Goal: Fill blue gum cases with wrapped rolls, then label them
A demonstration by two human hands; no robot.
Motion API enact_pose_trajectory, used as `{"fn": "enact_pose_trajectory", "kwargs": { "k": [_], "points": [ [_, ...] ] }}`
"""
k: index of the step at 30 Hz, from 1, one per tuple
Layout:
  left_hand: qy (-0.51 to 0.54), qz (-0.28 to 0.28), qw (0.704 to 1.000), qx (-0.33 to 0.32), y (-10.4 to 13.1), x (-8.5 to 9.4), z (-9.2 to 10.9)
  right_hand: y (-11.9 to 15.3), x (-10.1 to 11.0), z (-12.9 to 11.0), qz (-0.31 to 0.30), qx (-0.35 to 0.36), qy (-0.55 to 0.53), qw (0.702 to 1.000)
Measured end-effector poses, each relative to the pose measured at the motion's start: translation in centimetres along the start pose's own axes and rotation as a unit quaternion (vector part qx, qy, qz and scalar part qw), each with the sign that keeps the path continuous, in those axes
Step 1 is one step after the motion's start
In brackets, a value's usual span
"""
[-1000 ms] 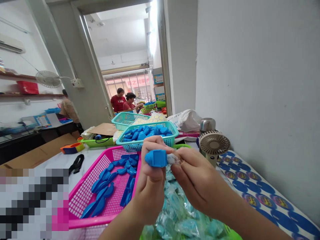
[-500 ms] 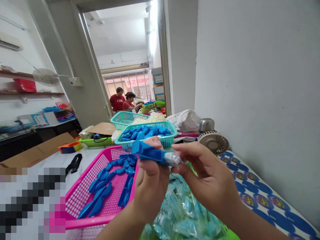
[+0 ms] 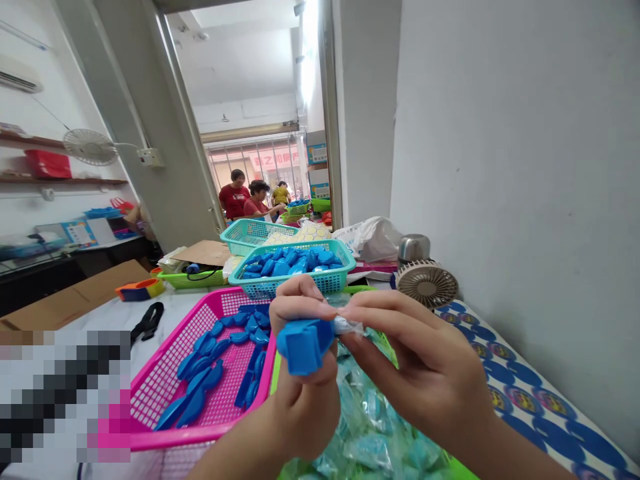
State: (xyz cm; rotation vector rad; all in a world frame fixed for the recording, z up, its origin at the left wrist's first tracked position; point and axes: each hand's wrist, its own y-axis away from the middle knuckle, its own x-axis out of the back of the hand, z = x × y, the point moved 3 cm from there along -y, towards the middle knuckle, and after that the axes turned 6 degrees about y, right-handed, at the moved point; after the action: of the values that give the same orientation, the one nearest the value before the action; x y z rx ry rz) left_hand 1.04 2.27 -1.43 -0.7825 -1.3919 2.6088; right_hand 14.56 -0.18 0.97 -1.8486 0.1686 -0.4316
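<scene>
My left hand [image 3: 307, 400] is closed around a blue plastic piece [image 3: 304, 347] whose square end faces me. From its right side sticks out a crumpled clear plastic wrap [image 3: 346, 325]. My right hand [image 3: 430, 347] pinches this wrap between thumb and fingers, close against the left hand's fingertips. How far the wrap reaches into the piece is hidden by my fingers. Below both hands lies a heap of clear bags with light blue contents [image 3: 375, 427] in a green basket [image 3: 463, 470]. To the left, a pink basket [image 3: 200, 437] holds several loose blue plastic parts [image 3: 200, 393].
Behind my hands stands a turquoise basket [image 3: 260, 290] full of blue pieces, with another turquoise basket [image 3: 235, 233] behind it. A small fan [image 3: 427, 283] and a steel-topped container [image 3: 414, 248] stand at the right, beside sticker sheets [image 3: 530, 393]. People [image 3: 235, 200] are beyond the opening.
My left hand has turned the blue piece so its square end points toward me and lower. Its fingers now meet the right hand's at the wrap. Another person shows in the background.
</scene>
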Motion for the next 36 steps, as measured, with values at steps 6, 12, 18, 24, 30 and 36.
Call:
{"fn": "enact_pose_trajectory", "kwargs": {
  "k": [6, 12, 18, 24, 30, 36],
  "points": [
    [-0.030, -0.051, 0.998, -0.036, 0.4, 0.1, -0.2, -0.2, 0.1, -0.1, -0.025, -0.004, -0.014, 1.000],
    [-0.034, -0.049, 0.997, -0.058, -0.1, 0.3, -0.2, 0.1, 0.2, 0.7, -0.065, -0.008, 0.036, 0.997],
    [0.048, 0.019, 0.998, 0.035, -0.9, -1.0, -0.1, 0.5, -0.7, 1.5, -0.089, -0.021, -0.077, 0.993],
    [0.001, 0.026, 0.999, 0.018, -1.0, -1.4, 0.0, 0.7, -0.8, 1.8, 0.054, -0.160, -0.224, 0.960],
    [-0.157, -0.048, 0.986, 0.002, -1.3, -0.3, 1.5, 0.3, -0.1, 1.8, 0.065, -0.083, -0.070, 0.992],
    [-0.282, -0.165, 0.942, 0.084, -2.1, 1.9, 3.1, 0.4, -0.2, 2.1, 0.051, -0.085, -0.078, 0.992]
  ]
}}
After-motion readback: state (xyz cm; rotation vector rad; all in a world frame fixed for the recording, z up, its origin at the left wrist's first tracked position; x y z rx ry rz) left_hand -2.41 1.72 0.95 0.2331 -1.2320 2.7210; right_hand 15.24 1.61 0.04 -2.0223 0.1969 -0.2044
